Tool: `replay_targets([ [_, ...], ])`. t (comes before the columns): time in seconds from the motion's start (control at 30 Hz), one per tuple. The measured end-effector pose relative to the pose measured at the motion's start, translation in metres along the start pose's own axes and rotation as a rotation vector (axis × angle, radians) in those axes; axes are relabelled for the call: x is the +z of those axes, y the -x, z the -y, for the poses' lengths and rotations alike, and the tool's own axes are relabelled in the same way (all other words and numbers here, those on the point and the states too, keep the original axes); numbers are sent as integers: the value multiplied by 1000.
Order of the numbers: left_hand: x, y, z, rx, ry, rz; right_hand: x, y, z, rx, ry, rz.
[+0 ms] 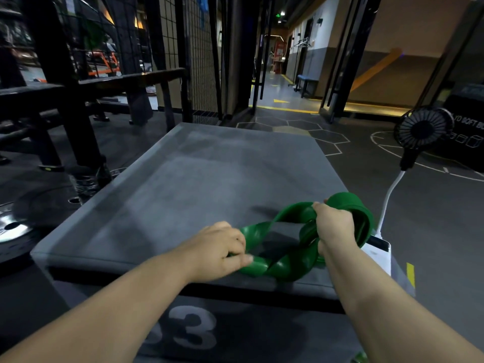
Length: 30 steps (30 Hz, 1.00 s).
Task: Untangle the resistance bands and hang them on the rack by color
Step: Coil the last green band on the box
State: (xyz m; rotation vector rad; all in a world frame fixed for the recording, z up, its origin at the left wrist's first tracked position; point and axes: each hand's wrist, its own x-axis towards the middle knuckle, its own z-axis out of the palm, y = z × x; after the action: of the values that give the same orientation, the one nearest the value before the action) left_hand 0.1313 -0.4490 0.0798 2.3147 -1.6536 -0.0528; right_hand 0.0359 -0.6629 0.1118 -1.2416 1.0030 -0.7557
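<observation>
Early stage: my left hand (222, 247) pinches and my right hand (334, 226) grips the twisted green band (285, 268) at the counter's (199, 184) near right corner; untangling unfinished, hanging not yet begun.

Wide, flat green resistance band (285, 265), glossy, twisted on itself into several loops and coils. Held low over the near right part of the grey bench (196, 184), thick twisted lower strand close to its top. Pinched at the left end in the left grip (220, 247); bunched at the right end in the right grip (334, 226), one loop arching above it.
</observation>
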Motion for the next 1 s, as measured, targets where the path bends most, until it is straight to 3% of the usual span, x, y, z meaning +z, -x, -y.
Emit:
replay_targets([
  [0.17, -1, -12, -19, -251, -91, -118, -4, -2, 2, 2, -27, -13],
  [0.33, -2, -12, -21, -466, -166, -82, -5, -3, 3, -7, -65, -25],
  [0.8, 0, -19, -18, -609, -50, 2, -2, 37, 26, -61, -351, 238],
  [1.0, 10, -23, -21, -552, -111, -132, -5, 44, 31, -91, -382, 324],
])
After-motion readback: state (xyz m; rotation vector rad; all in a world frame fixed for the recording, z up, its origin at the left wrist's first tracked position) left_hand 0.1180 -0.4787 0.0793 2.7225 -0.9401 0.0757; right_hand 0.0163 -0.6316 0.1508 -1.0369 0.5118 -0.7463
